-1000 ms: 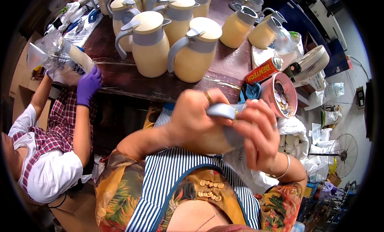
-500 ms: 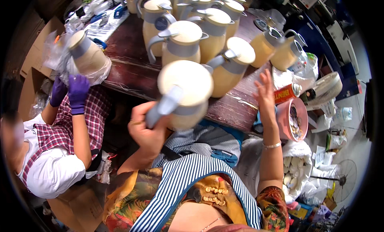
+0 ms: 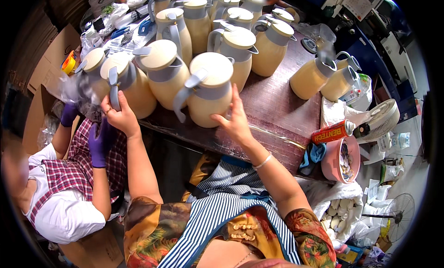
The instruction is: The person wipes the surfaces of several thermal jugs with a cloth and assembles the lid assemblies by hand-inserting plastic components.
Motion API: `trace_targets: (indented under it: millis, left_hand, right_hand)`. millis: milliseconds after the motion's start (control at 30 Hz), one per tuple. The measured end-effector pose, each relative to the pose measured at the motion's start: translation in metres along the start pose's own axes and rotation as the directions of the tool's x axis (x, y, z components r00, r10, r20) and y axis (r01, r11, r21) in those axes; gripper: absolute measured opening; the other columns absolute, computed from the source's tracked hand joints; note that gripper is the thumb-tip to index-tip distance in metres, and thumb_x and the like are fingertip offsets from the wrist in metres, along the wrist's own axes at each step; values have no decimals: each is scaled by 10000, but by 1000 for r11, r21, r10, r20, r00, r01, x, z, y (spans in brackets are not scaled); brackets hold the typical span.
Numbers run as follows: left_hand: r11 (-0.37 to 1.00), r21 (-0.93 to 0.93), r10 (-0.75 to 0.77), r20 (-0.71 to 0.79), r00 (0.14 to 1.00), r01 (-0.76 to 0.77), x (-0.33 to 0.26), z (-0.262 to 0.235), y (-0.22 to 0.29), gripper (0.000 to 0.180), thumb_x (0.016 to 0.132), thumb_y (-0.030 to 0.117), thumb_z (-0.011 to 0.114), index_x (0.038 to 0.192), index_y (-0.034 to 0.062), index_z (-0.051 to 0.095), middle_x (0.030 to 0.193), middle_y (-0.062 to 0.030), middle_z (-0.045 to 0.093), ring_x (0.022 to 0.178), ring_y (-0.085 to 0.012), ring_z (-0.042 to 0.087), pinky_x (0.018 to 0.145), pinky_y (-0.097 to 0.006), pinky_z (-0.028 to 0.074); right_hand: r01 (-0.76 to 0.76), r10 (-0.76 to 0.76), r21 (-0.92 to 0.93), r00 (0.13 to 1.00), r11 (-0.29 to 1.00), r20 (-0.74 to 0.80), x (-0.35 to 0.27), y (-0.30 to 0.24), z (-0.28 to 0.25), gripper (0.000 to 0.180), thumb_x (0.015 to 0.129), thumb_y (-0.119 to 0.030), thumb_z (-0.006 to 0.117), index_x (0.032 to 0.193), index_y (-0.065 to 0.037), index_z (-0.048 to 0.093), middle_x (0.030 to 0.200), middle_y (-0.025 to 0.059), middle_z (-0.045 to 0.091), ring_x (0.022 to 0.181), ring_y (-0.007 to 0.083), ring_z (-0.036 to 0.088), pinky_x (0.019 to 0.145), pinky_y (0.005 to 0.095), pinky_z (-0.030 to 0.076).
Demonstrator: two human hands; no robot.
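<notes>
Near the bench's (image 3: 277, 115) front-left edge, left hand (image 3: 121, 116) closed round the grey handle of a cream thermos jug (image 3: 129, 87), that jug standing just beside a co-worker's bagged jug (image 3: 90, 76). Toward the front edge's middle, right hand (image 3: 236, 122) spread flat against the side of a second cream jug (image 3: 208, 90), fingers open, nothing pinched. Behind, more jugs packed close, touching. Risk: a nudge sideways tipping either front jug off the edge, or knocking neighbours over. Far right, red spray can (image 3: 333, 131) above a pink bowl (image 3: 329, 162), well apart.

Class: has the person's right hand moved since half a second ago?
Yes. The right hand has left the pink bowl and gone leftward to a cream jug.
</notes>
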State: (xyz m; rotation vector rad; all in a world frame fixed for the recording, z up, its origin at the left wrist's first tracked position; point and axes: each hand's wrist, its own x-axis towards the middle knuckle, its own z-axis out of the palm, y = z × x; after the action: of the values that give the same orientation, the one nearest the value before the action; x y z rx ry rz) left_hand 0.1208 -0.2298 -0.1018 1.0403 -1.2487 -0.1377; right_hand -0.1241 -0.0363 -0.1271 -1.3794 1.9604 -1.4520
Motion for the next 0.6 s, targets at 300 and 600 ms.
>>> trace_targets:
  millis: [300, 600]
  left_hand:
    - [922, 183, 337, 53, 940, -341, -24, -8, 2, 564, 938, 277, 636, 1369, -13, 415, 1358, -253, 427, 1264, -395, 409, 1046, -511, 337]
    - [607, 43, 627, 587, 512, -793, -130, 16, 35, 289, 872, 194, 658, 1151, 264, 676, 1386, 20, 554, 1423, -346, 314, 1123, -491, 246]
  right_hand:
    - [-169, 246, 240, 907, 956, -341, 68, 58, -24, 639, 991, -340, 547, 1514, -129, 247, 1454, 131, 377, 1250, 244, 460, 972, 409, 460]
    - [66, 209, 384, 747, 921, -631, 138, 87, -99, 322, 995, -266, 557, 1178, -7, 506, 1137, 103, 542, 982, 205, 561, 841, 319, 487]
